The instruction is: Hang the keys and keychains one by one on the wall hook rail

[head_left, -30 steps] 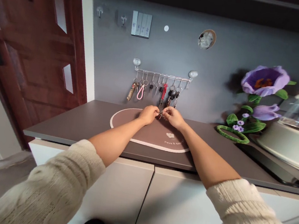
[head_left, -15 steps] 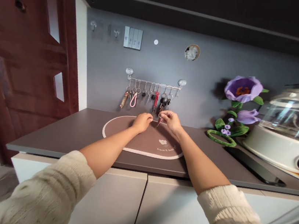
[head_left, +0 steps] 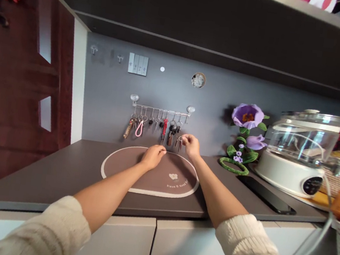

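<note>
My right hand (head_left: 191, 145) pinches a key ring (head_left: 181, 139) with small keys dangling from it, just below the right end of a clear hook rail (head_left: 160, 109). Several key sets hang along that rail. Among them are a brown fob (head_left: 128, 129), a pink loop strap (head_left: 139, 128), a red key holder (head_left: 164, 129) and, closest to the pinched ring, dark keys (head_left: 171, 132). Low over a brown oval mat (head_left: 137, 182), my left hand (head_left: 152, 157) is closed, its fingertips together; whatever they hold, if anything, is hidden.
Right of the mat stand a purple knitted flower (head_left: 248, 116), a black phone (head_left: 266, 194) and a white appliance with a clear top (head_left: 286, 173). A dark shelf (head_left: 185, 20) overhangs the counter. At left is a brown door (head_left: 12, 101).
My right hand has lifted the key ring up toward the rail's right end, away from my left hand. The left hand stays low over the mat. The camera view has shifted.
</note>
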Action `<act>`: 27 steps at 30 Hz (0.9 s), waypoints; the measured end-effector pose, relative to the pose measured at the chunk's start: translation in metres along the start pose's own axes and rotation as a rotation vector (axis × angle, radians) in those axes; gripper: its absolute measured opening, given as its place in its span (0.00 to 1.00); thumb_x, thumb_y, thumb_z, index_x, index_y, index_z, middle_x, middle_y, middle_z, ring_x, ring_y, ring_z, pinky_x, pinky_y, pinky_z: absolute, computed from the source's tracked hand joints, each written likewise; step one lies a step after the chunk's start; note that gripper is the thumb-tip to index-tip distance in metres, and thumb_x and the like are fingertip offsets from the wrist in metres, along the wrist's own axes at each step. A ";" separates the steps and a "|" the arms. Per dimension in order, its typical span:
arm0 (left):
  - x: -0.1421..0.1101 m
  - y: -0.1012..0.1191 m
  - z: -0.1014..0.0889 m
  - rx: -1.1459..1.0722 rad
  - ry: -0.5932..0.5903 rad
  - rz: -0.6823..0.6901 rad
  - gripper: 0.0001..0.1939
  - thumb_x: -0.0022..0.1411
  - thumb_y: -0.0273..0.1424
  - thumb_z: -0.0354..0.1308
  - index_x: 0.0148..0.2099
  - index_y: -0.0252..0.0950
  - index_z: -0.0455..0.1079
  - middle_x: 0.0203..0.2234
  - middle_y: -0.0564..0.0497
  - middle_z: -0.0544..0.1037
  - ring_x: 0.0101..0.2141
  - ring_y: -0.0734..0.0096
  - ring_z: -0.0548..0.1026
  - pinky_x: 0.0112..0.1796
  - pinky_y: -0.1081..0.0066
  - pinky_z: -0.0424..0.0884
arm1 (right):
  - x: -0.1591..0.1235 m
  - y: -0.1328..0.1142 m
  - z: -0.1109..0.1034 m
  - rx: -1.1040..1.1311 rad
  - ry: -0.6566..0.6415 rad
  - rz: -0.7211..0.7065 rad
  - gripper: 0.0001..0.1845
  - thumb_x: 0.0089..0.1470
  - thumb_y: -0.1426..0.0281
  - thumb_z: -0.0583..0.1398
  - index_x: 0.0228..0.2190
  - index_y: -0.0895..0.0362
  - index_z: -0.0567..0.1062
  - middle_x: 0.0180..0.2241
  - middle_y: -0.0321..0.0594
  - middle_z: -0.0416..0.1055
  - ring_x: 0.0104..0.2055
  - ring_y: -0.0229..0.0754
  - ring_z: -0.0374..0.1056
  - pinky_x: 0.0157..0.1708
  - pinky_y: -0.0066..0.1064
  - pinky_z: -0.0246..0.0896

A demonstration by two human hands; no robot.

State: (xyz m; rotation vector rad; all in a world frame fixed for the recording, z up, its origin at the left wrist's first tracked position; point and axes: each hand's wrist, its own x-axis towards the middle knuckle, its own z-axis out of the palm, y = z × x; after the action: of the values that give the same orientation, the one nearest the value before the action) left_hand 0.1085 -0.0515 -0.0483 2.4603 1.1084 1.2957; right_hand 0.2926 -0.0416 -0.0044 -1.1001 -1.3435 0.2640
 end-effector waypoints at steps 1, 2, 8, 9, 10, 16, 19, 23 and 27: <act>0.000 0.000 0.001 -0.003 -0.002 0.004 0.10 0.57 0.28 0.49 0.35 0.35 0.72 0.32 0.48 0.76 0.34 0.70 0.71 0.38 0.71 0.64 | 0.004 -0.001 -0.003 -0.031 0.014 -0.016 0.08 0.42 0.67 0.56 0.24 0.59 0.69 0.21 0.36 0.67 0.23 0.34 0.59 0.30 0.30 0.58; 0.000 0.001 0.001 -0.005 -0.004 0.007 0.10 0.58 0.29 0.48 0.35 0.35 0.72 0.32 0.48 0.76 0.34 0.70 0.71 0.38 0.71 0.64 | 0.008 -0.003 -0.005 -0.056 0.026 -0.028 0.08 0.42 0.67 0.56 0.24 0.59 0.69 0.21 0.36 0.66 0.23 0.34 0.59 0.30 0.30 0.57; -0.002 0.005 0.002 -0.016 -0.025 -0.005 0.11 0.58 0.30 0.48 0.35 0.36 0.72 0.31 0.49 0.76 0.33 0.70 0.70 0.36 0.72 0.64 | 0.035 -0.016 -0.014 -0.072 0.114 -0.040 0.08 0.43 0.68 0.54 0.24 0.59 0.69 0.21 0.36 0.67 0.24 0.34 0.59 0.30 0.29 0.57; -0.002 0.005 0.002 -0.019 -0.027 -0.003 0.11 0.58 0.30 0.48 0.35 0.36 0.72 0.32 0.49 0.76 0.33 0.70 0.70 0.36 0.72 0.64 | 0.039 -0.018 -0.014 -0.074 0.125 -0.040 0.07 0.43 0.68 0.54 0.24 0.59 0.69 0.22 0.36 0.66 0.24 0.34 0.59 0.30 0.29 0.57; -0.002 0.006 0.002 -0.022 -0.028 0.000 0.11 0.58 0.30 0.48 0.35 0.36 0.72 0.32 0.49 0.76 0.33 0.70 0.70 0.36 0.72 0.64 | 0.043 -0.021 -0.014 -0.078 0.134 -0.040 0.07 0.43 0.68 0.54 0.24 0.59 0.69 0.22 0.36 0.67 0.24 0.34 0.59 0.30 0.29 0.57; -0.003 0.007 0.002 -0.023 -0.026 -0.008 0.10 0.58 0.29 0.48 0.34 0.36 0.72 0.31 0.49 0.76 0.33 0.70 0.70 0.36 0.72 0.63 | 0.059 -0.031 -0.012 -0.113 0.189 -0.013 0.06 0.43 0.70 0.53 0.24 0.58 0.69 0.23 0.36 0.67 0.24 0.34 0.59 0.31 0.29 0.57; -0.003 0.009 0.002 -0.030 -0.029 -0.012 0.10 0.58 0.29 0.48 0.33 0.35 0.72 0.31 0.49 0.76 0.32 0.70 0.70 0.36 0.72 0.63 | 0.066 -0.032 -0.009 -0.128 0.204 -0.016 0.07 0.43 0.71 0.53 0.24 0.59 0.70 0.22 0.37 0.68 0.25 0.36 0.61 0.32 0.30 0.57; -0.003 0.009 0.002 -0.045 -0.025 -0.019 0.10 0.58 0.30 0.48 0.33 0.35 0.72 0.31 0.49 0.76 0.32 0.71 0.70 0.35 0.72 0.63 | 0.074 -0.032 -0.006 -0.179 0.225 -0.040 0.08 0.43 0.73 0.52 0.24 0.59 0.71 0.25 0.39 0.70 0.29 0.37 0.62 0.35 0.30 0.57; -0.002 0.006 0.004 -0.066 -0.020 -0.021 0.10 0.58 0.30 0.49 0.33 0.35 0.71 0.31 0.49 0.75 0.32 0.71 0.70 0.35 0.73 0.63 | 0.077 -0.032 -0.004 -0.227 0.245 -0.007 0.08 0.43 0.74 0.52 0.24 0.59 0.71 0.25 0.39 0.70 0.29 0.37 0.62 0.36 0.30 0.57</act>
State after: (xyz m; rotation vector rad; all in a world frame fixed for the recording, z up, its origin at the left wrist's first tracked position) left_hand 0.1137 -0.0562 -0.0499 2.4021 1.0663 1.2772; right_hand 0.3045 -0.0041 0.0695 -1.2729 -1.1762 -0.0307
